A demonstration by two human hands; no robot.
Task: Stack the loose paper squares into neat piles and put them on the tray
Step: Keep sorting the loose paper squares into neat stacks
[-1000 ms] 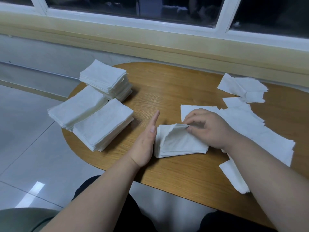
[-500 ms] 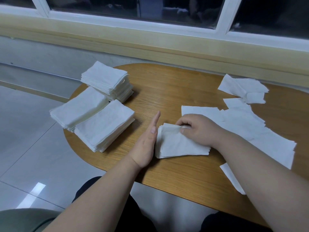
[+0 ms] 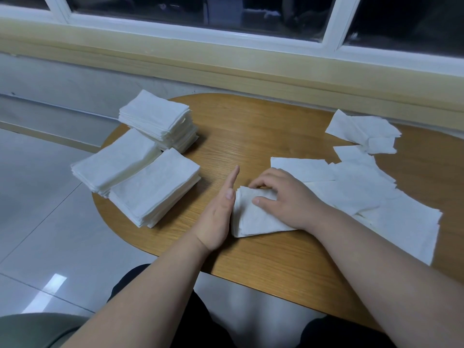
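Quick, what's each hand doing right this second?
Left hand: open, straight fingers pressed against the left edge of the small paper pile.
Right hand: lies on that pile, fingers bent over its far edge; gripping or pressing cannot be told.

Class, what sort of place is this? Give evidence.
Likely an indoor room at night, home or workroom: a rounded wooden table by a white-framed window with dark panes, over a glossy tiled floor.
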